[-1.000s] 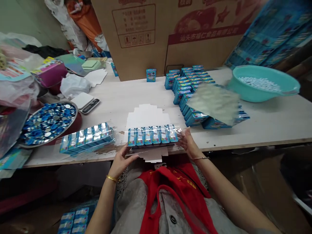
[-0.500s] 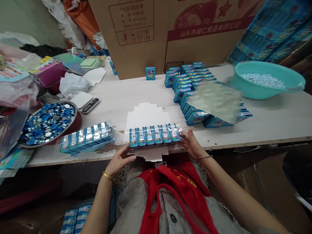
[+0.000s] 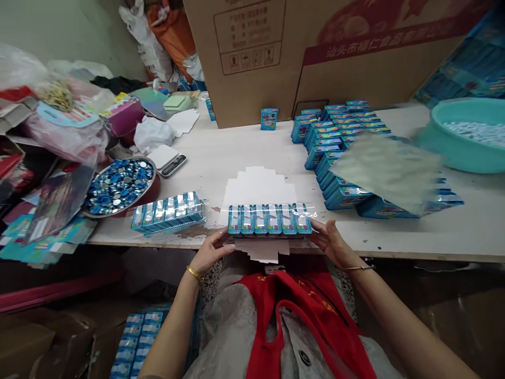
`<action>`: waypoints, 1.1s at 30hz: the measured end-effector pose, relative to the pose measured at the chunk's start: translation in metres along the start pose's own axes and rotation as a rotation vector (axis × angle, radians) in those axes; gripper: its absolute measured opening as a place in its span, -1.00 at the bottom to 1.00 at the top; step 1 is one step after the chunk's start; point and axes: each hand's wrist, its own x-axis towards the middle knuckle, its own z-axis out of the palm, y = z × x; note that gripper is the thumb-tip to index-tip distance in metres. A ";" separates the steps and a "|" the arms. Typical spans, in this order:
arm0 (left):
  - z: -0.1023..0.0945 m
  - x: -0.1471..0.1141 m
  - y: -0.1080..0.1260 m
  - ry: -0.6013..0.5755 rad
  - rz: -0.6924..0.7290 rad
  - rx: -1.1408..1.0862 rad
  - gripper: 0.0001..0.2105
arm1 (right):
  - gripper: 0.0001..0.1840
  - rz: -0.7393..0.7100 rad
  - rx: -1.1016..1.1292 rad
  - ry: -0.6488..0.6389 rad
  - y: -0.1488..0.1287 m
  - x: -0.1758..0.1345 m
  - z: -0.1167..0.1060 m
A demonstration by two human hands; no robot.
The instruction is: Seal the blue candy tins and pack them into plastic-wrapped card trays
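A row of several small blue boxes [image 3: 270, 220], with clear film over it, lies on a stepped-edge white sheet [image 3: 258, 184] near the table's front edge. My left hand [image 3: 215, 251] is at the row's left end, its fingers bent against the side and its thumb in front. At the right end, my right hand [image 3: 333, 245] has its fingertips against the boxes and film, with the thumb raised. Some fingertips are hidden behind the ends. Left of my hands lies another film-covered row of blue boxes [image 3: 169, 213].
Stacked blue boxes [image 3: 335, 137] stand at the right, partly under a pale sheet [image 3: 389, 168]. Beyond is a turquoise basin [image 3: 457, 152] with white pieces. A bowl [image 3: 155, 187] of blue-and-silver pieces and a scale [image 3: 173, 165] are at the left. A large carton [image 3: 252, 89] stands behind.
The view has turned left, so the scene sits further right. Both hands stay at the ends of the row, which now looks more level.
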 end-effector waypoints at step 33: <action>-0.097 -0.044 0.142 0.588 0.425 -0.178 -0.71 | -0.57 -0.436 -0.486 -0.179 -0.150 0.020 0.145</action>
